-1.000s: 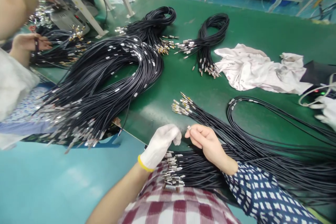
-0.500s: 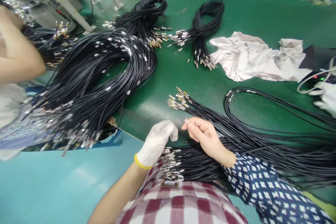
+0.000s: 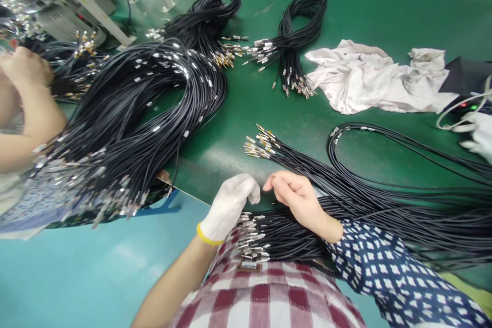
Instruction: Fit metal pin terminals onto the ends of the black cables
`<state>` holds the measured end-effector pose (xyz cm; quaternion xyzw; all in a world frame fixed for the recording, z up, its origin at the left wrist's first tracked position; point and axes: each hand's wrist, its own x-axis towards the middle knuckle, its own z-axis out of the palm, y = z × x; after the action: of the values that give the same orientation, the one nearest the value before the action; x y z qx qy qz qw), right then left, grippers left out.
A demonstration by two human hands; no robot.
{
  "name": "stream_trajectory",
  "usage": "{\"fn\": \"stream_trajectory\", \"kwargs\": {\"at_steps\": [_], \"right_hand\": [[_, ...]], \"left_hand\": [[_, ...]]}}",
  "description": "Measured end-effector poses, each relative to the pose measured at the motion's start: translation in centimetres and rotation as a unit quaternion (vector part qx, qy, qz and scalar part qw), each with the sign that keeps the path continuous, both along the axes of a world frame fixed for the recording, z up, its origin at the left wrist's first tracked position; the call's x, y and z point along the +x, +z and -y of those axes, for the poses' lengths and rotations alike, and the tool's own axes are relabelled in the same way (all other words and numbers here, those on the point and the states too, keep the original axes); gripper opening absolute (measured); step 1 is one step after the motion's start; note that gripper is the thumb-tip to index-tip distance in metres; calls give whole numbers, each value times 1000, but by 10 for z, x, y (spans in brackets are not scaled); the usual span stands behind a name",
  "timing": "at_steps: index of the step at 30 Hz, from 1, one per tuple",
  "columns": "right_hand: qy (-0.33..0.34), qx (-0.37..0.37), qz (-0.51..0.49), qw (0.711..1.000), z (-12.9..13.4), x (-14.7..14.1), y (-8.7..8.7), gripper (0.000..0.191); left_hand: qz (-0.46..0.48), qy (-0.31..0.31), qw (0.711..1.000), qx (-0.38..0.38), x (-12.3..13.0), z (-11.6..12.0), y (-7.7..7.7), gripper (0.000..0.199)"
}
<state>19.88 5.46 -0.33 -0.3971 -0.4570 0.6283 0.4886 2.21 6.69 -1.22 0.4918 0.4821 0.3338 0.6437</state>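
My left hand (image 3: pixel 233 202), in a white glove with a yellow cuff, is closed with its fingers curled in at the table edge. Facing it across a small gap, my bare right hand (image 3: pixel 295 196) has thumb and fingers pinched together. Whatever either hand holds is hidden or too small to make out. Below both hands lies a bundle of black cables (image 3: pixel 288 238) with metal-tipped ends by my checkered apron (image 3: pixel 265 287). Another cable bundle (image 3: pixel 311 164), its ends silver and yellowish, extends behind my right hand toward the right.
A large looped cable bundle (image 3: pixel 154 107) hangs over the table edge at left, beside a co-worker's arm (image 3: pixel 34 107). Two coiled bundles, one at the back left (image 3: pixel 207 25) and one at the centre (image 3: pixel 303 25), lie near a crumpled whitish cloth (image 3: pixel 376 79) on the green table (image 3: pixel 238 113).
A small white piece at my right fingertips no longer shows. My hands stay almost in place. The co-worker's hand has come into view at the left, and the view has shifted slightly.
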Motion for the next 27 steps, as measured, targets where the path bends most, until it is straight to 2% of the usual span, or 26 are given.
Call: {"fn": "stream_trajectory", "kwargs": {"at_steps": [9,20,27], "right_hand": [[-4,-9,2,1000,2,0,-1,38],[50,-3,-75,996,0,4,-4,37],[62,-25,-51,996,1,4,-2,34]], "left_hand": [[-17,5,1000,-2,1,0,4,34],[-2,-1,1000,-12,-1,-1,0,36],[4,5,1000,-4,0,-1,0,36]]}}
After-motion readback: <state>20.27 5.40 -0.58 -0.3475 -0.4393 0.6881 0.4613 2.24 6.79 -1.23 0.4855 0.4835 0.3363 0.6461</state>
